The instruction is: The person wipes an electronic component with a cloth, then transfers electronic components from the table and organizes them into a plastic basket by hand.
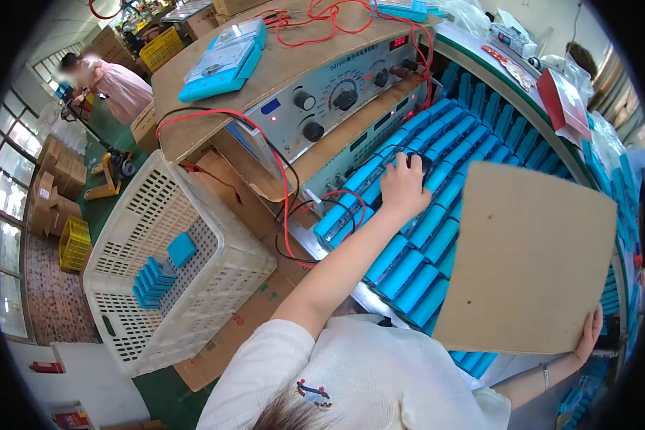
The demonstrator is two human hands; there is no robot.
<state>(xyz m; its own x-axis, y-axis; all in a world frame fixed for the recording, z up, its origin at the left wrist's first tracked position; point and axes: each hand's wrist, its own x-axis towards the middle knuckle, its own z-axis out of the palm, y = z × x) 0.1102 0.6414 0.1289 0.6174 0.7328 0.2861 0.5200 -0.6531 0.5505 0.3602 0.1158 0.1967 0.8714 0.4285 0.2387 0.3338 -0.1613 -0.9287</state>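
My left hand [403, 188] is at the upper middle, its fingers over a dark rounded object [426, 166] on rows of blue cylindrical pieces [437, 222]. On the right, my right hand [591, 333] grips the lower right edge of a brown cardboard sheet [530, 258]. This sheet is tilted and hides part of the blue rows beneath it. Just beyond my left hand stands a grey instrument [337, 97] with knobs and a red display.
A white perforated crate [226, 266] at the left holds several blue pieces [181, 249]. Red and black cables [285, 193] hang beside the instrument. On the wooden shelf [294, 61] lies a blue device [226, 59]. A person in pink [124, 89] stands far left.
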